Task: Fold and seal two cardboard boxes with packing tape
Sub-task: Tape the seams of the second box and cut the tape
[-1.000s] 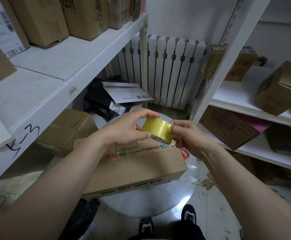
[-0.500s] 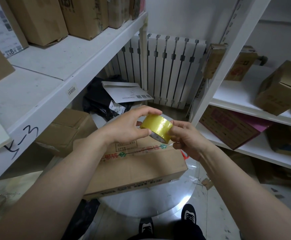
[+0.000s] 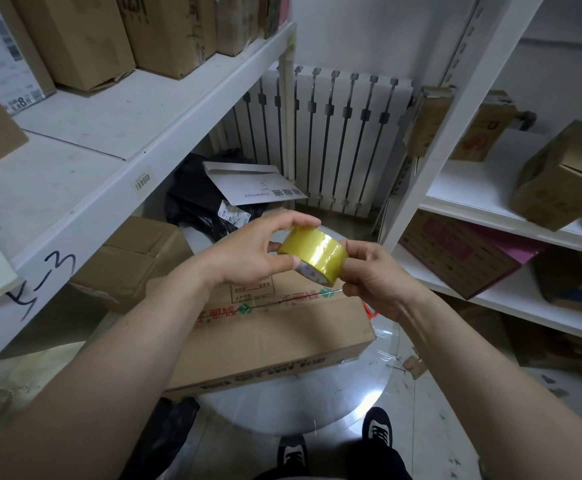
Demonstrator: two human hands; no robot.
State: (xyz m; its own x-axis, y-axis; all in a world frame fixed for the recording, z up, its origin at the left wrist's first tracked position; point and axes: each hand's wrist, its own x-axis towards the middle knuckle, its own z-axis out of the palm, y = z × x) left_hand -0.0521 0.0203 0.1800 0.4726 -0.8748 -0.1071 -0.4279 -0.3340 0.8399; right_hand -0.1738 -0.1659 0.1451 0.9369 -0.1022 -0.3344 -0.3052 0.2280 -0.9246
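— Any change?
— Slightly turned tape [image 3: 312, 254], gripped by left hand [image 3: 249, 254], pinched at its edge by right hand [image 3: 374, 275].
— Meaning?
— Likely hunting the loose end before sealing. Box [image 3: 265, 341] just below both hands.

tape [image 3: 317, 249] core: half covered by left hand [image 3: 251, 252] thumb and right hand [image 3: 376, 275] fingers, loose end not discernible. box [image 3: 275, 334] top at its 12 o'clock is hidden under both hands, and most print is too blurred to read. red thing [image 3: 369, 310] at its 3 o'clock is mostly behind the right wrist, can't ID. shelf label [image 3: 143, 179], frame 10 o'clock: barcode too small. shelf boxes [image 3: 85, 39] at 11 o'clock cropped by top edge.
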